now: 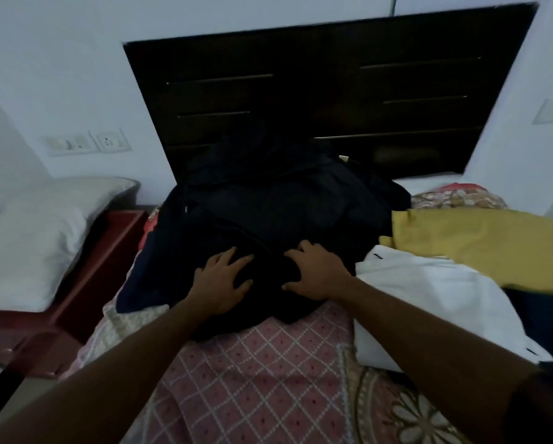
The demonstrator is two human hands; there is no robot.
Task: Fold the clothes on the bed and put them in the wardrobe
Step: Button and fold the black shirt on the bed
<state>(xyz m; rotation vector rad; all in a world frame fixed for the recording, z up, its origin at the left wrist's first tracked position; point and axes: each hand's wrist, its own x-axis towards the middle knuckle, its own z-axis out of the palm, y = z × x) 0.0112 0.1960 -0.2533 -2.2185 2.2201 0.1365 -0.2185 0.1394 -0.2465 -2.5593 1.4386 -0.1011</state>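
dark garment (268, 213): heaped on bed (268, 363), directly under both sets of fingertips; bulk runs away from them toward headboard (332, 91)
left hand (222, 277): fingers spread wide, flat, pressing the cloth
right hand (316, 272): fingers bent, tips dug into a fold, looks like a grip
nearer hand: neither, both on it, side by side
long axis: can't tell, too crumpled
next: probably drag it toward the body and flatten
outboard of right fingers: white garment (428, 299), touching the dark one
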